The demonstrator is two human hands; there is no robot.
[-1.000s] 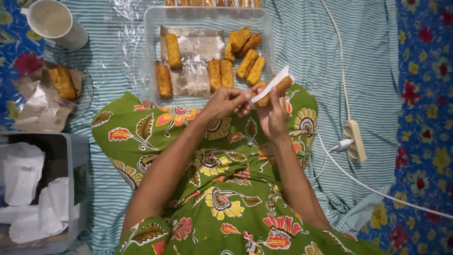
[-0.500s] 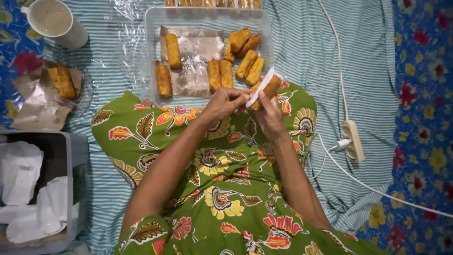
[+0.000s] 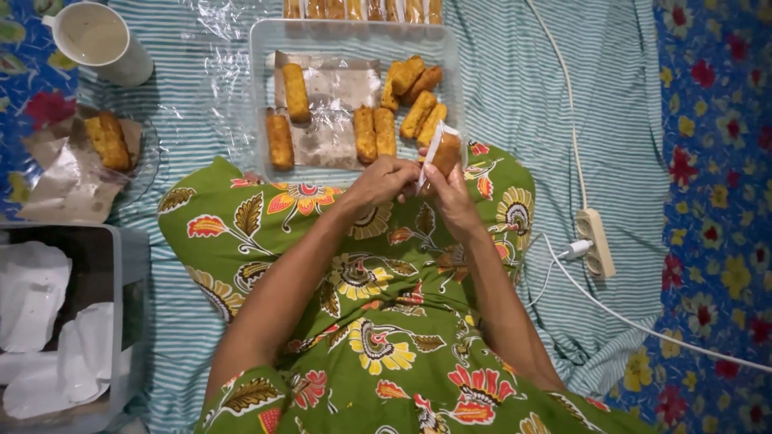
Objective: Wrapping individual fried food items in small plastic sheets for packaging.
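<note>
The fingers of the right hand (image 3: 447, 193) were wrapped around a fried golden roll (image 3: 445, 153), holding it upright just past the knees, while the fingers of the left hand (image 3: 384, 178) were pinched narrow on the edge of the white wrapper (image 3: 431, 149) running up the roll's left side. Against the frames before, the roll stood steeper — half a second earlier it had lain more slanted, with the wrapper's strip flaring out to the far right — and both hands had drawn slightly closer together over the lap of the green flowered dress (image 3: 378, 321). Just beyond the hands sat the clear plastic tray (image 3: 265, 96), where it had been all along, with more rolls lying on greasy paper: one pair at the left, another pair in the middle, a loose heap at the far right touching the near rim above the held roll. Farther left, a glass plate (image 3: 141, 165) carried two more rolls on crumpled paper, and a white mug (image 3: 100, 44) stood at the far left corner. At the near left, a grey bin (image 3: 121, 265) held a stack of white wrappers. To the right, well apart from the hands, a white power strip (image 3: 597, 241) lay on the striped cloth (image 3: 515, 88) with a plug in it — unchanged.
</note>
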